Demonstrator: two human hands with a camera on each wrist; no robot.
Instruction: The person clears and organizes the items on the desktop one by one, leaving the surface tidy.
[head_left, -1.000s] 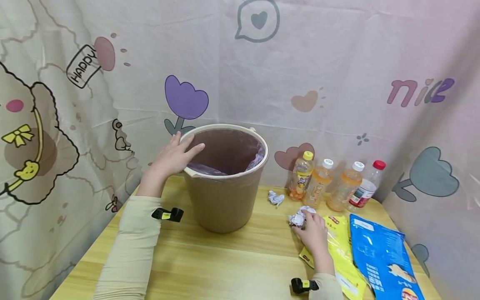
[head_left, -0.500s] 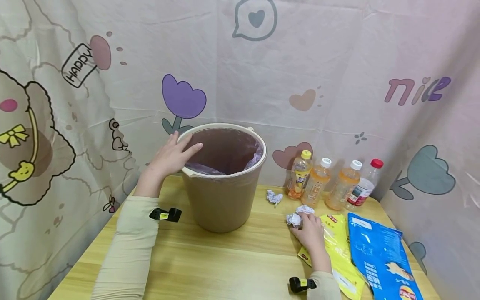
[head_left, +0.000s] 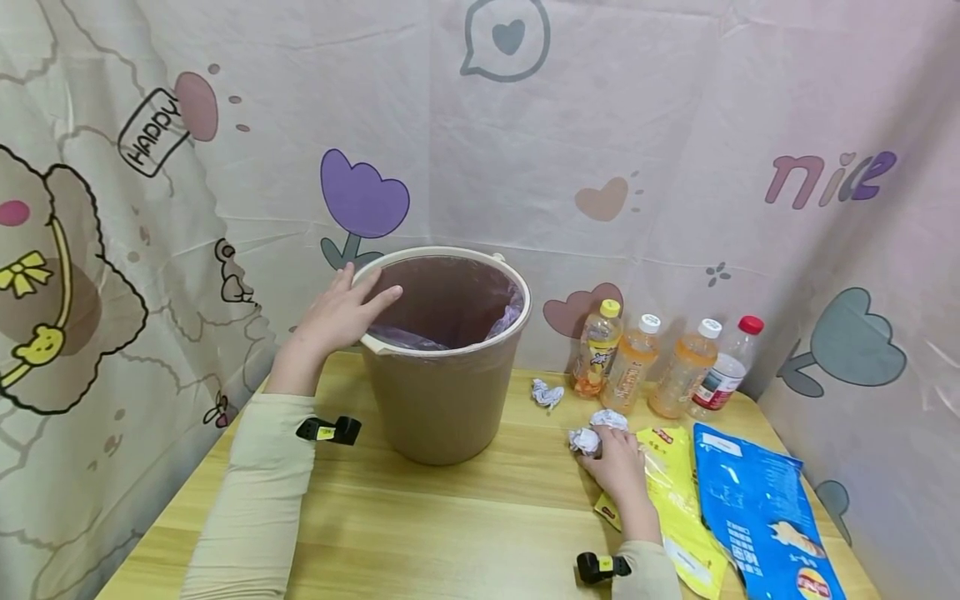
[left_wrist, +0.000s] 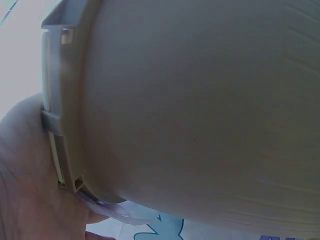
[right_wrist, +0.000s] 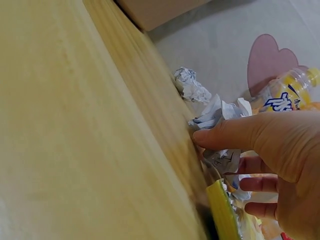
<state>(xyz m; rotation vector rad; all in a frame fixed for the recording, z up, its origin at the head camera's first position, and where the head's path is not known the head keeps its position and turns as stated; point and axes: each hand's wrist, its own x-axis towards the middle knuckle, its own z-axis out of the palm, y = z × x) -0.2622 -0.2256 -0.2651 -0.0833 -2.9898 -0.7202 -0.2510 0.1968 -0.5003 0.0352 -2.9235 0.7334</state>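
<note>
A brown trash can [head_left: 442, 408] with a cream rim and a thin purple liner stands on the wooden table. My left hand [head_left: 333, 317] rests on the rim's left side with its fingers spread and fairly straight; the left wrist view shows the palm by the handle fitting [left_wrist: 55, 122]. To the right, my right hand [head_left: 618, 467] pinches a crumpled paper ball [right_wrist: 220, 117] between thumb and fingers, low over the table. Beside it lies a second paper ball [head_left: 609, 419], partly behind the fingers. A third paper ball [head_left: 547, 393] lies farther back.
Several plastic bottles [head_left: 628, 371] with yellow, white and red caps stand at the back right. A yellow snack bag [head_left: 678, 492] and a blue snack bag [head_left: 757, 500] lie flat at the right, the yellow one under my right forearm. A printed curtain [head_left: 487, 167] hangs behind the table.
My right hand has shifted slightly left, its fingers drawing in round the crumpled paper ball. The left hand stays on the trash can's rim; the head view has drifted slightly.
</note>
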